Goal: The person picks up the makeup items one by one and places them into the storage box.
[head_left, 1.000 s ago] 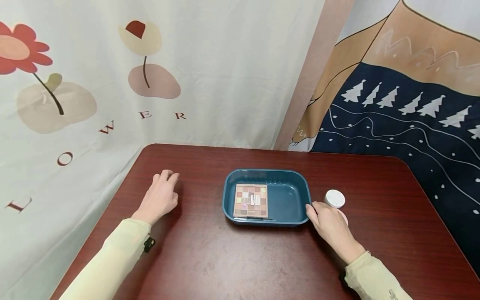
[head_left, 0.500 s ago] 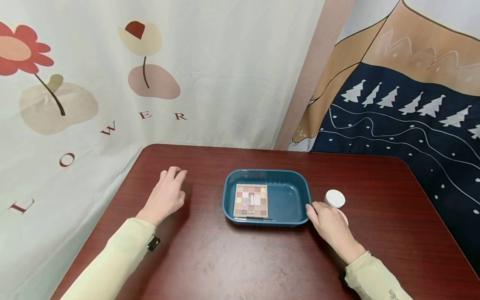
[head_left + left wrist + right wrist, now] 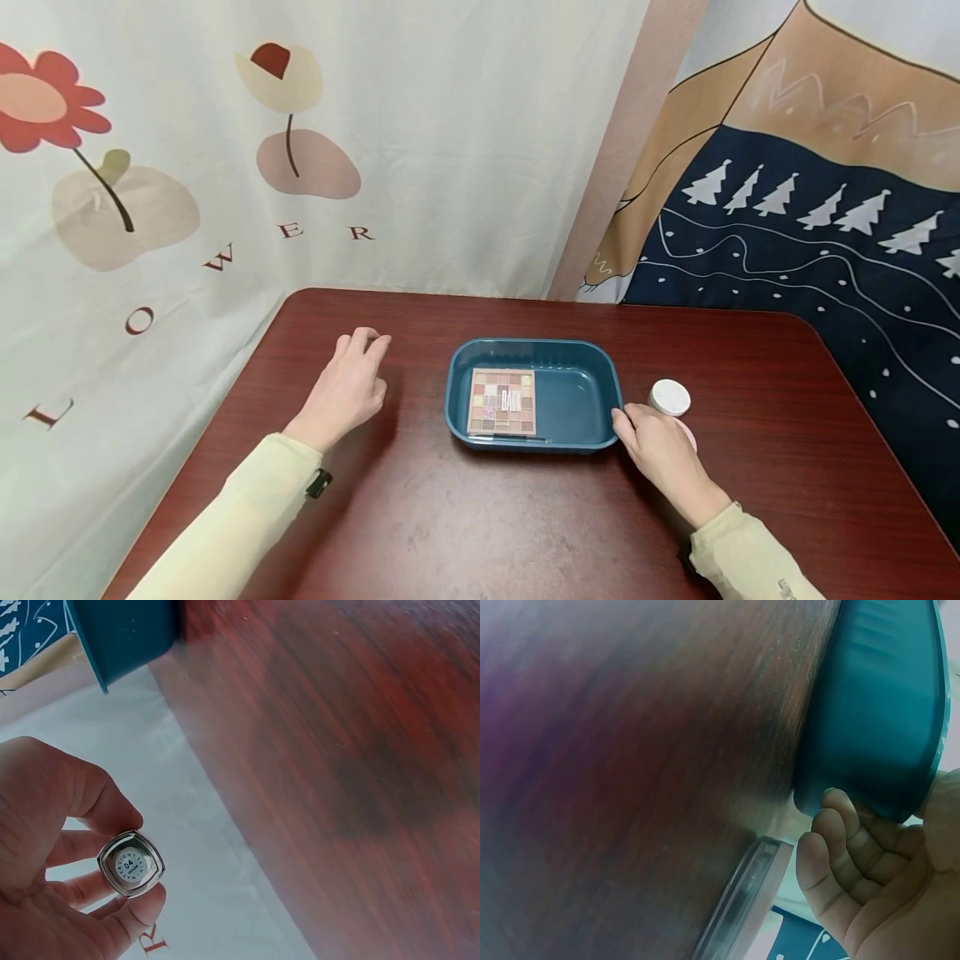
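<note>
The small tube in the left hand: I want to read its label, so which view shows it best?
The left wrist view: the small tube faces the camera end-on, held in the left hand, its round label visible. In the head view that hand hides it. The right wrist view does not show it.

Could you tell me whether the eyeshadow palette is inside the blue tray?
Inside: the palette lies flat in the tray's left half.

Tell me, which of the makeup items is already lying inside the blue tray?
The eyeshadow palette: it lies flat in the tray. The white round jar stands outside on the table, and the left hand holds the small tube.
</note>
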### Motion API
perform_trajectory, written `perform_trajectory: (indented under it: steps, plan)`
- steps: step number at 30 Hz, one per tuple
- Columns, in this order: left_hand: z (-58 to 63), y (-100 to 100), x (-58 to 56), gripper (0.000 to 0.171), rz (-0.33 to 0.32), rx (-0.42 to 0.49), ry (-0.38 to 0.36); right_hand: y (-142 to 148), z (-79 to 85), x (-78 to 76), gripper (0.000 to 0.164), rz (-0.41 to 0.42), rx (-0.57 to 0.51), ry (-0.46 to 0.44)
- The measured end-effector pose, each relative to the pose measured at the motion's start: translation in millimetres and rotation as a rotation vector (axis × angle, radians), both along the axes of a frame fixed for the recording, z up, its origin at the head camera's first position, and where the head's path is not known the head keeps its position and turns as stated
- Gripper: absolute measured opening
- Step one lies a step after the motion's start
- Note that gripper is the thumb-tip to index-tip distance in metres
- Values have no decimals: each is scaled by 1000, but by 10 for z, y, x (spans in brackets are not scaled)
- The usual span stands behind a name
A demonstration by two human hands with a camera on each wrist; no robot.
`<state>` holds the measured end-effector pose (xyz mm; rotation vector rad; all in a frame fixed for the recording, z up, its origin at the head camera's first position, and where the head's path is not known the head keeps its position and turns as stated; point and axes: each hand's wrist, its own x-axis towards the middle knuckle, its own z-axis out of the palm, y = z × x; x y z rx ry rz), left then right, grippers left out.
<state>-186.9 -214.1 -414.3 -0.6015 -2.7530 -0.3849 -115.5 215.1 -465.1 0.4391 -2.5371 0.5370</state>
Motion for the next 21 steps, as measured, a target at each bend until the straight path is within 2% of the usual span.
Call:
perform_trajectory:
  steps: [12, 21]
  plan:
    - [77, 162, 8, 55, -39, 14, 25, -1, 2, -5, 41, -1, 1, -7]
    - [148, 287, 25, 55, -59, 27, 13, 4, -6, -11, 40, -1, 6, -14]
